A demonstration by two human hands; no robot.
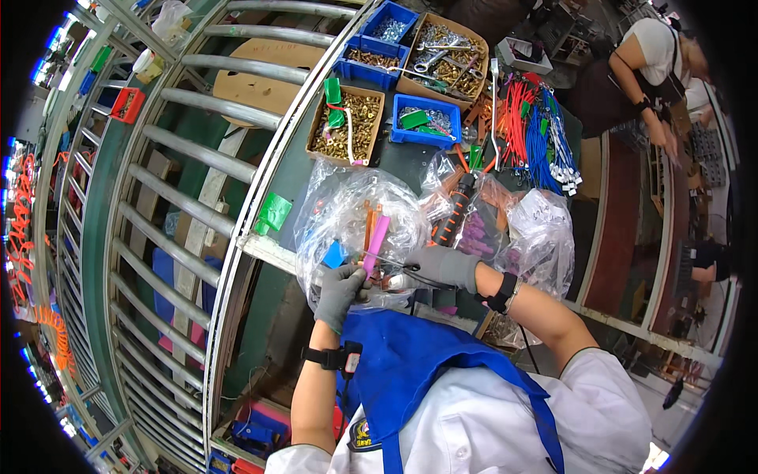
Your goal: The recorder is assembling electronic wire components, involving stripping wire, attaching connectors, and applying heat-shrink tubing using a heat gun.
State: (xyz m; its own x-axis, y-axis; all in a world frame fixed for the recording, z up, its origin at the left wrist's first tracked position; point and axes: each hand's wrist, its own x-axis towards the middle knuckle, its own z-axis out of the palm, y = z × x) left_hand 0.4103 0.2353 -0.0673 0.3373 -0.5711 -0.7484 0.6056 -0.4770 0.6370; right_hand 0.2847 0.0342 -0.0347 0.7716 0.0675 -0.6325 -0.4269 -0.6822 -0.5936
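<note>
My left hand (341,295), in a grey glove, is closed on the lower end of a flat pink strip (377,242) that points up and away. Copper-coloured strips (369,226) lie just beyond it, over a clear plastic bag (330,197). My right hand (444,267), also gloved in grey, is beside it with fingers curled in. A thin black cord (426,281) runs by its fingertips; what those fingers grip is hidden. Beyond my right hand lies a black-and-orange handled tool (455,212). A blue piece (334,254) shows near my left hand.
Cardboard boxes of brass-coloured fasteners (345,126) and blue bins (426,120) stand at the far side. Red wires (517,118) and blue wires (543,142) hang at right, above another plastic bag (543,225). A roller conveyor (185,150) runs along the left. Another person (649,63) works at far right.
</note>
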